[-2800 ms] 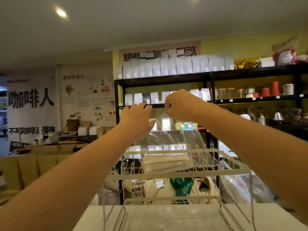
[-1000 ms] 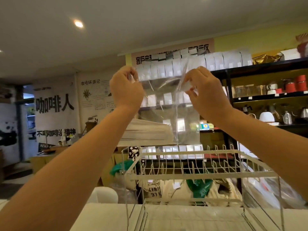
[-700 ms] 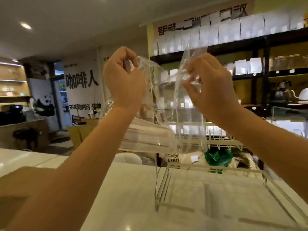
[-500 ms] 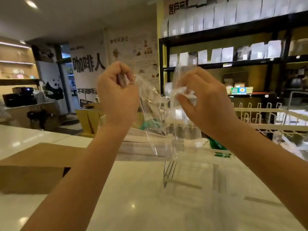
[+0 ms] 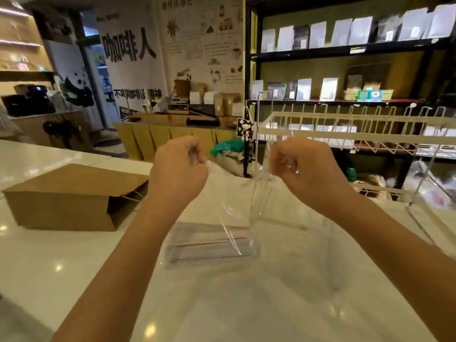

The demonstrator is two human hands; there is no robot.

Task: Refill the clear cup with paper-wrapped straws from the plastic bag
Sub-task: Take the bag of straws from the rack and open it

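Observation:
A clear plastic bag (image 5: 237, 208) hangs between my two hands over the white counter. My left hand (image 5: 179, 169) pinches one side of its mouth and my right hand (image 5: 306, 169) pinches the other side, holding the top apart. A bundle of paper-wrapped straws (image 5: 209, 243) lies crosswise in the bottom of the bag, close to the counter top. No clear cup shows in this view.
A brown paper bag (image 5: 71, 198) lies on its side on the white counter (image 5: 61, 267), to my left. A white wire rack (image 5: 357, 134) with clear panels stands at the right. Black shelves (image 5: 345, 50) with white pouches fill the wall behind.
Both hands have come down from head height to just above the counter with the bag. The view has tipped downward, and the straws now sit near the counter top.

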